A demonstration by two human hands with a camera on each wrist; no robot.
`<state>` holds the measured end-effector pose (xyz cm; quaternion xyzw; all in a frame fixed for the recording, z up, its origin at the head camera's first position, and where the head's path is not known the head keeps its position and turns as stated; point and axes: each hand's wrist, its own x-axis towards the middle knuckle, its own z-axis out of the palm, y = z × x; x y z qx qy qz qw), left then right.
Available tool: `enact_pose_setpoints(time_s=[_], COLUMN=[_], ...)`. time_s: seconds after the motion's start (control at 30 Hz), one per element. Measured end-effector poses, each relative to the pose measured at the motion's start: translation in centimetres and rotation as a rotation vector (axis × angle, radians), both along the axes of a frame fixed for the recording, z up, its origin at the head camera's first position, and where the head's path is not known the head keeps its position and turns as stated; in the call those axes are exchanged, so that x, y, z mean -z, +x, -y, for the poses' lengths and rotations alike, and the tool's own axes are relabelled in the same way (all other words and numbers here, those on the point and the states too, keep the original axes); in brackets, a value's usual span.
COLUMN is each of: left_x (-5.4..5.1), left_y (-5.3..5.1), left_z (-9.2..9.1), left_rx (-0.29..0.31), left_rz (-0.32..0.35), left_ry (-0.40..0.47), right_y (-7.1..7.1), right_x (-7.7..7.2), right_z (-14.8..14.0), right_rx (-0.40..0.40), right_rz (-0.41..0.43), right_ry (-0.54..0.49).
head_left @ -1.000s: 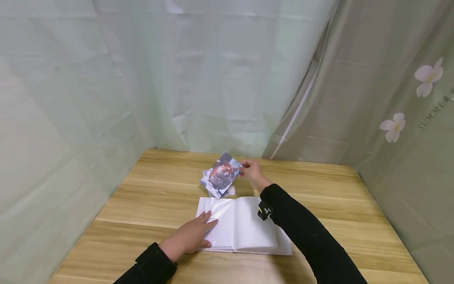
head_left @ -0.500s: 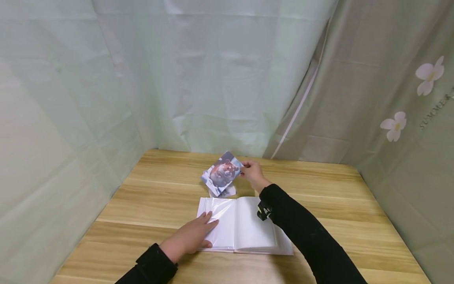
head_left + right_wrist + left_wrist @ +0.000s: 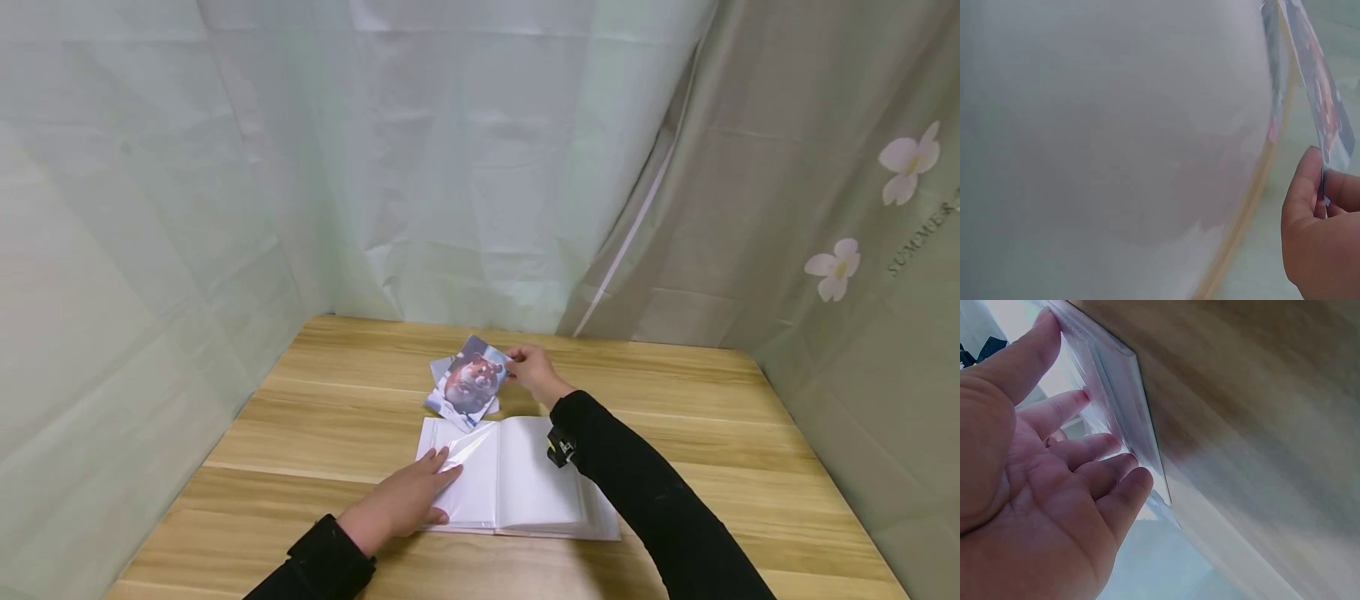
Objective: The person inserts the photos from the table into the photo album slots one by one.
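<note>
An open photo album [image 3: 540, 479] with white pages and clear sleeves lies on the wooden table. My left hand [image 3: 408, 492] rests on its left page with fingers spread; the left wrist view shows the fingertips touching the album's edge [image 3: 1110, 381]. Beyond the album, my right hand [image 3: 532, 368] pinches the right corner of a photo [image 3: 471, 385] with a bear-like animal on it. The right wrist view shows this photo [image 3: 1322, 87] raised and tilted between thumb and fingers. Under it, other photos [image 3: 441, 367] lie on the table, mostly hidden.
The wooden table [image 3: 315, 400] reaches back to a pale curtain [image 3: 465, 167]. Another curtain side with printed flowers [image 3: 832, 268] hangs at the right. A black device [image 3: 560, 447] is strapped on the right wrist.
The pinched photo has come slightly down and nearer the album, so its lower corner now overlaps the album's top edge. My right hand has lowered a little; the left hand stays put.
</note>
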<state>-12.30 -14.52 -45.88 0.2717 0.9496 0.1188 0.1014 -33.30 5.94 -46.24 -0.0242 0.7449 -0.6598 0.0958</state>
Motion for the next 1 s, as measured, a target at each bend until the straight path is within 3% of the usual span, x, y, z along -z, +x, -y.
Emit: enact_pose_setpoints(time_s=[0.6, 1.0], left_x=[0.2, -0.1], left_y=[0.1, 0.4], left_z=[0.2, -0.1], left_rx=[-0.010, -0.003], left_rz=[-0.006, 0.002], left_ry=[-0.007, 0.012], right_y=[-1.9, -2.0], right_x=[0.4, -0.8], right_z=[-2.3, -1.1], right_rx=[-0.151, -0.385], right_rz=[-0.052, -0.041], right_ry=[0.134, 0.208])
